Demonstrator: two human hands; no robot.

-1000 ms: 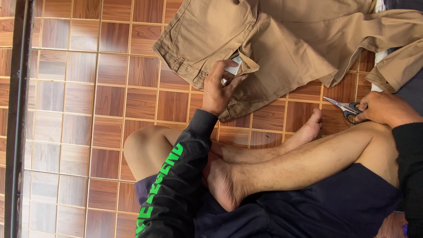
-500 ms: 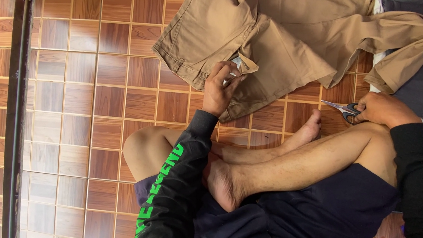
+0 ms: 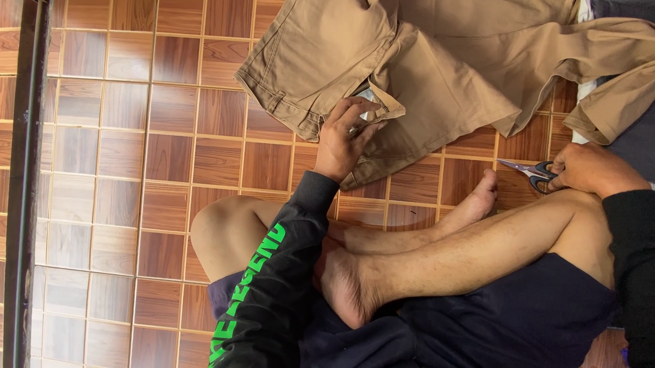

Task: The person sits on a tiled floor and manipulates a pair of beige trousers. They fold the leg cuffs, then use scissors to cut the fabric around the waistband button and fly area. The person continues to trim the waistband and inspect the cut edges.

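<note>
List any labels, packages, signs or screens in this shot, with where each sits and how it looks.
Label: small pale tag inside the tan trousers' waistband, at the left hand's fingertips; shape unclear.
Sleeve print: bright green lettering running down the black left sleeve.
No packages, signs or screens.

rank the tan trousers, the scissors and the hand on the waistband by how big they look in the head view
1. tan trousers, by far the largest, spread over the tiled floor.
2. left hand, resting on the trousers' waistband.
3. scissors, smallest, though partly covered by the right hand, so only blades and part of a handle show.
</note>
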